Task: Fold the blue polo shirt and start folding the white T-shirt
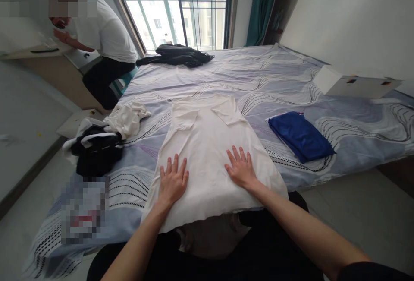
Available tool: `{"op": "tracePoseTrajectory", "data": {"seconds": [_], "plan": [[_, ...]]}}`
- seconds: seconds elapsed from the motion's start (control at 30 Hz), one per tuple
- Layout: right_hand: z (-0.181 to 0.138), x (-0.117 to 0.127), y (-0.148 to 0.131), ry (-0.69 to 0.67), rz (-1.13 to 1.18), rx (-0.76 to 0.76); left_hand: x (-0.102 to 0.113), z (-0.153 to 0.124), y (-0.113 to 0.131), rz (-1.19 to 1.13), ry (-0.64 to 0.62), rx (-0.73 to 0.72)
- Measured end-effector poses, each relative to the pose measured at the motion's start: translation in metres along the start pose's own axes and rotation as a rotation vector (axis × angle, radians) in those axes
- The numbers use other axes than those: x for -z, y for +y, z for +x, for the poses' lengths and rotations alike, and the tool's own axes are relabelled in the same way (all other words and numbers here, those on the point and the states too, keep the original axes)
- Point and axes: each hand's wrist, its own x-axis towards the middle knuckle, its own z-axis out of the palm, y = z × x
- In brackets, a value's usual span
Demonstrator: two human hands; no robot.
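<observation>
White shirt (207,151) flat under hands (207,176)

One head-worn camera looks forward and down from the near edge of the bed (246,78), close above both hands pressed on a white shirt (207,151). It faces the far window (171,9); a seated person (106,43) sits far left.

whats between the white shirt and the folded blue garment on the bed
Nothing lies there: in the head view, only a bare strip of the patterned bedsheet separates the white shirt from the folded blue garment.
</observation>
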Motion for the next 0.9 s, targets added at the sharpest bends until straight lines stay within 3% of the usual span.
{"op": "tracePoseTrajectory", "data": {"seconds": [0.07,0.17,0.27,0.47,0.6,0.73,0.8,0.9], "plan": [[-0.023,-0.006,-0.022,0.023,0.038,-0.019,-0.004,-0.016,0.028,-0.07,0.024,-0.027],[-0.047,-0.013,-0.054,0.066,0.115,0.12,-0.008,-0.028,0.067,-0.178,0.012,-0.231],[-0.061,-0.014,-0.058,0.067,0.146,0.247,-0.009,-0.036,0.076,-0.191,-0.003,-0.331],[-0.076,-0.016,0.018,0.106,0.011,0.117,-0.004,-0.069,0.009,-0.078,0.081,-0.15],[-0.085,-0.023,0.073,0.226,-0.082,-0.147,-0.005,-0.101,-0.03,0.002,0.19,0.094],[-0.091,-0.018,0.107,0.339,-0.032,-0.454,-0.002,-0.118,-0.044,0.009,0.322,0.39],[-0.091,-0.01,0.119,0.279,0.04,-0.538,0.005,-0.117,-0.045,-0.014,0.332,0.492],[-0.087,0.004,0.132,0.104,0.146,-0.529,0.021,-0.107,-0.049,-0.115,0.197,0.545]]}}
